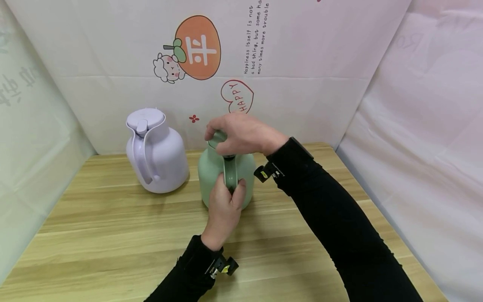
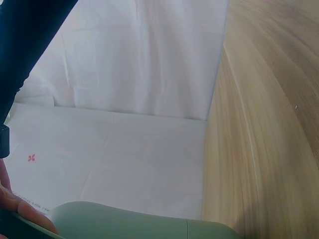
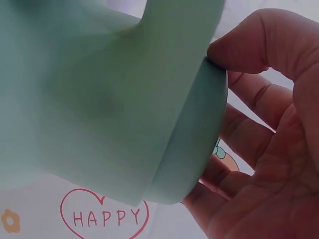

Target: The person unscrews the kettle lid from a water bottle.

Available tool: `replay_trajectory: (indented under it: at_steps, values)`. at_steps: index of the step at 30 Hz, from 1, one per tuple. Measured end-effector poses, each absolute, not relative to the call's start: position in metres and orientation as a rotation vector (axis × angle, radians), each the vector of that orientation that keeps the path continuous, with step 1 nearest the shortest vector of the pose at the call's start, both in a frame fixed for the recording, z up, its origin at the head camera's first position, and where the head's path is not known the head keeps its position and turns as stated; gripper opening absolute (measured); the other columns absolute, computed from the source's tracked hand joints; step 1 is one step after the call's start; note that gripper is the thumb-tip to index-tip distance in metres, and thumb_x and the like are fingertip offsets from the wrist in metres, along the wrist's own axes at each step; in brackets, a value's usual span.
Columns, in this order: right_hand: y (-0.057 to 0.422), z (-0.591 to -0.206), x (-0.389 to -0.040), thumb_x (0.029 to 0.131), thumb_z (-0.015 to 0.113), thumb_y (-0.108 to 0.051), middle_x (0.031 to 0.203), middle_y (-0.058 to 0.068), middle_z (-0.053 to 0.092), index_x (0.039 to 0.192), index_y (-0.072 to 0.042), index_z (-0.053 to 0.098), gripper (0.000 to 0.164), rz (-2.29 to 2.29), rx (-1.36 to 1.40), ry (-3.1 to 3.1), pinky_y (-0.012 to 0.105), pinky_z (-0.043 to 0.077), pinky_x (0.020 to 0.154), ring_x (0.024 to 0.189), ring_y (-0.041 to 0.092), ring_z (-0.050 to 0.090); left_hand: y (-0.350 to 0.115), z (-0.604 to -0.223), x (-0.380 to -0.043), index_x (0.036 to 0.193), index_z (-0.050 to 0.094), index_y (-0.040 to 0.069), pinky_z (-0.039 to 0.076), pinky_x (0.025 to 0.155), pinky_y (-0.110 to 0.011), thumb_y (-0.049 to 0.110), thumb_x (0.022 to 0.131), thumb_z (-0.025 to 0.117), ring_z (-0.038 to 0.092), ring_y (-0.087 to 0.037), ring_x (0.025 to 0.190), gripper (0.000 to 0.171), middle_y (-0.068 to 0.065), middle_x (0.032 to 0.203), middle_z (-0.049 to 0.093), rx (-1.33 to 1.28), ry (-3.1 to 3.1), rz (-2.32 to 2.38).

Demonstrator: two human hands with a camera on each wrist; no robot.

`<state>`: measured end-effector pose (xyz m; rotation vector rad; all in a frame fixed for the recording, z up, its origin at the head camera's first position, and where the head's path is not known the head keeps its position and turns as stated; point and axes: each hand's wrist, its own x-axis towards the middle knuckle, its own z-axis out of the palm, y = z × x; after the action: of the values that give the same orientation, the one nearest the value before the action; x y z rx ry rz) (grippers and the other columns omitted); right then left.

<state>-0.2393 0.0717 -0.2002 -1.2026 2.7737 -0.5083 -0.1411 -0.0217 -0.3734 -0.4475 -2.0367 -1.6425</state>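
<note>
- On the wooden surface (image 1: 113,235), the green jug (image 1: 208,176) stands upright near the lilac jug (image 1: 166,159), its long axis roughly vertical
- Its body should handle as stiff and smooth, likely weighty and slick at the bulging sides
- The left hand (image 1: 224,205) grasps the handle (image 1: 230,174), the surest hold, which points toward the person
- The right hand (image 1: 245,132) grips the lid (image 1: 217,138) by its rim, thumb opposite fingers (image 3: 249,134); the spout is hidden, presumably facing away

"HAPPY" in red heart (image 1: 237,95), "Happiness itself..." lines (image 1: 256,44), "平" on fruit (image 1: 198,26), white backdrop (image 1: 309,105)
</note>
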Motion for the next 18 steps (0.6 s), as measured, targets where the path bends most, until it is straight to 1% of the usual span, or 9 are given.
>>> replay_trajectory:
  at_steps: [3,5,8,12,13,15,17,18]
  values:
    - [0.0735,-0.2007,-0.2399,0.082,0.065,-0.008,0.120,-0.009,0.071,0.117,-0.022,0.075,0.039,-0.564,-1.194,2.748,0.030,0.048,0.092,0.106,0.012,0.060,-0.0215,-0.3733,-0.1409,0.092,0.042,0.007,0.029,0.059,-0.025,0.017,0.107,0.055,0.025,-0.008,0.057,0.022,0.003,0.068,0.031,-0.445,-2.037,-1.651]
    - [0.0749,-0.2008,-0.2400,0.080,0.064,-0.006,0.124,-0.010,0.070,0.116,-0.021,0.075,0.040,-0.598,-1.189,2.737,0.029,0.049,0.093,0.109,0.010,0.060,-0.0215,-0.3734,-0.1409,0.092,0.042,0.007,0.029,0.059,-0.025,0.017,0.107,0.055,0.025,-0.009,0.057,0.022,0.002,0.067,0.031,-0.443,-2.038,-1.656]
    - [0.0768,-0.2013,-0.2403,0.079,0.065,-0.006,0.120,-0.009,0.069,0.117,-0.021,0.074,0.041,-0.629,-1.183,2.730,0.030,0.048,0.093,0.107,0.011,0.059,-0.0214,-0.3736,-0.1409,0.092,0.042,0.007,0.029,0.059,-0.026,0.017,0.107,0.055,0.026,-0.009,0.057,0.022,0.002,0.068,0.031,-0.442,-2.040,-1.660]
    - [0.0780,-0.2003,-0.2394,0.079,0.066,-0.009,0.115,-0.007,0.067,0.123,-0.021,0.068,0.046,-0.668,-1.168,2.742,0.031,0.047,0.091,0.103,0.016,0.056,-0.0215,-0.3739,-0.1408,0.095,0.044,0.007,0.031,0.060,-0.026,0.018,0.107,0.054,0.029,-0.010,0.057,0.020,0.002,0.069,0.033,-0.438,-2.042,-1.659]
    - [0.0780,-0.1997,-0.2392,0.080,0.066,-0.011,0.115,-0.005,0.067,0.126,-0.020,0.067,0.046,-0.678,-1.163,2.754,0.033,0.047,0.090,0.102,0.017,0.055,-0.0214,-0.3738,-0.1406,0.095,0.044,0.007,0.031,0.060,-0.026,0.019,0.107,0.054,0.030,-0.010,0.057,0.020,0.002,0.069,0.034,-0.436,-2.043,-1.661]
    - [0.0772,-0.1980,-0.2381,0.086,0.067,-0.019,0.121,-0.003,0.067,0.132,-0.019,0.063,0.046,-0.668,-1.136,2.808,0.035,0.047,0.093,0.107,0.019,0.056,-0.0215,-0.3741,-0.1407,0.096,0.045,0.007,0.031,0.060,-0.026,0.019,0.107,0.055,0.030,-0.010,0.057,0.019,0.002,0.068,0.034,-0.434,-2.043,-1.660]
    - [0.0756,-0.1968,-0.2369,0.093,0.067,-0.033,0.127,0.000,0.066,0.139,-0.017,0.059,0.050,-0.604,-1.089,2.904,0.037,0.049,0.096,0.111,0.021,0.058,-0.0217,-0.3742,-0.1408,0.095,0.044,0.008,0.031,0.059,-0.026,0.019,0.107,0.055,0.030,-0.010,0.057,0.019,0.002,0.068,0.034,-0.435,-2.041,-1.661]
    - [0.0742,-0.1964,-0.2358,0.096,0.067,-0.042,0.127,0.004,0.067,0.143,-0.014,0.057,0.055,-0.549,-1.048,2.961,0.039,0.050,0.097,0.113,0.023,0.059,-0.0217,-0.3742,-0.1408,0.095,0.044,0.008,0.031,0.059,-0.026,0.018,0.107,0.054,0.030,-0.010,0.056,0.019,0.002,0.067,0.034,-0.438,-2.040,-1.662]
